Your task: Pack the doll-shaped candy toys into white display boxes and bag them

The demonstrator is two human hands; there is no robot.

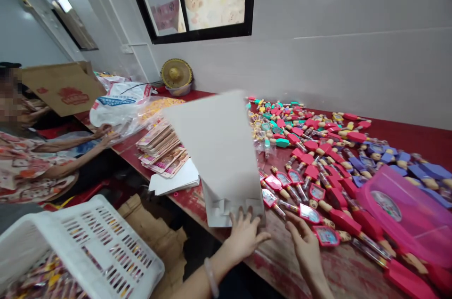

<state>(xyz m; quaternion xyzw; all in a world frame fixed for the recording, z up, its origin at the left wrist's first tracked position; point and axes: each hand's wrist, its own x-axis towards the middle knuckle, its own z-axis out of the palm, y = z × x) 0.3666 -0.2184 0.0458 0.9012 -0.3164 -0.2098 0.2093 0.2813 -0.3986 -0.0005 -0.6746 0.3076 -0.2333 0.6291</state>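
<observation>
Left hand [243, 238], grip flat and open, steadies a white carton [219, 148] by its folded base, seemingly light, flimsy card; right hand [306, 242] hovers alongside, grip wide, empty.

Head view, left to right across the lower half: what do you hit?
white basket → stack of printed cards → white folded carton → right hand → pink lid
</observation>
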